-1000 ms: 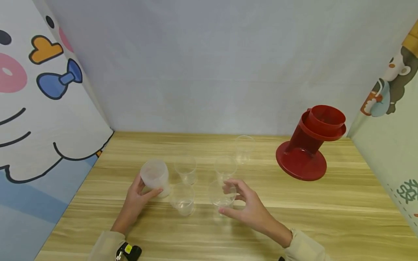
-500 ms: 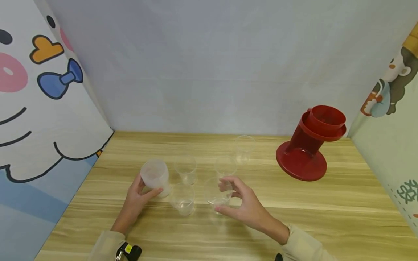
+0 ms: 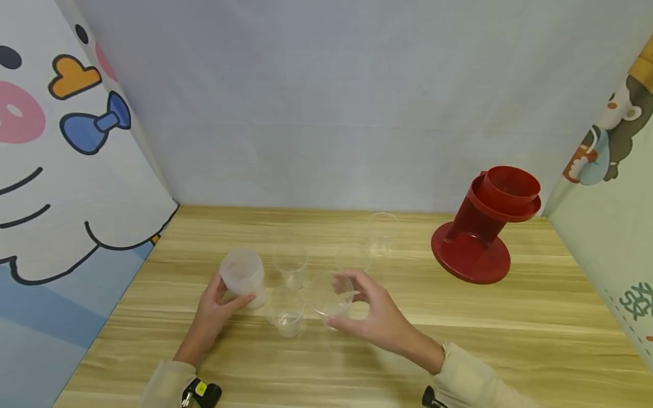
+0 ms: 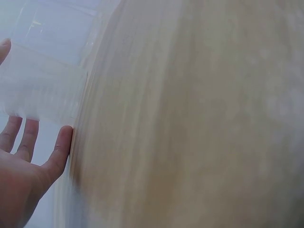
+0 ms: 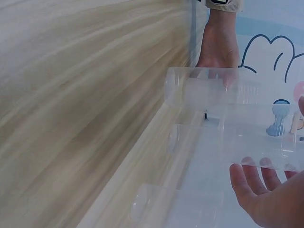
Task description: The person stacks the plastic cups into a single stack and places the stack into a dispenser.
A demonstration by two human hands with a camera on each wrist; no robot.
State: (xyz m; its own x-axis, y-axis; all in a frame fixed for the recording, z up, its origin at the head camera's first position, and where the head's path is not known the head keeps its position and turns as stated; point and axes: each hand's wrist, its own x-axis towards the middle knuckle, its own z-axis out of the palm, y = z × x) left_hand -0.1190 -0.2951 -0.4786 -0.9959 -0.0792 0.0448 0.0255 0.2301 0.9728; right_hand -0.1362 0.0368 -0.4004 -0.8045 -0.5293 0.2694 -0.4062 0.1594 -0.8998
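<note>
1. Plastic, thin and clear: one loose cup pinched between thumb and fingers of the right hand, just beside the front clear cup, touching or not hard to tell; base seemingly raised off the table, judging by the right wrist view.
2. Curled round a cloudy cup stack, standing upright just left of the clear cups: thumb and fingers of the left hand. Probably several cups nested, to judge from close ridges in the wrist views.
3. Squeeze the loose cup lightly, only enough to prevent slipping; likely to buckle under a hard pinch.
4. Raise clear of neighbouring rims before going sideways; with such see-through walls, easy to misjudge a gap.
5. Brace the cup stack low, mouth free of fingers, against an accidental bump.
6. Also upright: rear left clear cup, rear right clear cup just beyond the right hand, far clear cup. No contents discernible; glints low down, probably light on the bases.
7. Well apart, farther right: red stand with a red cup-shaped holder on top, nothing visible inside.
</note>
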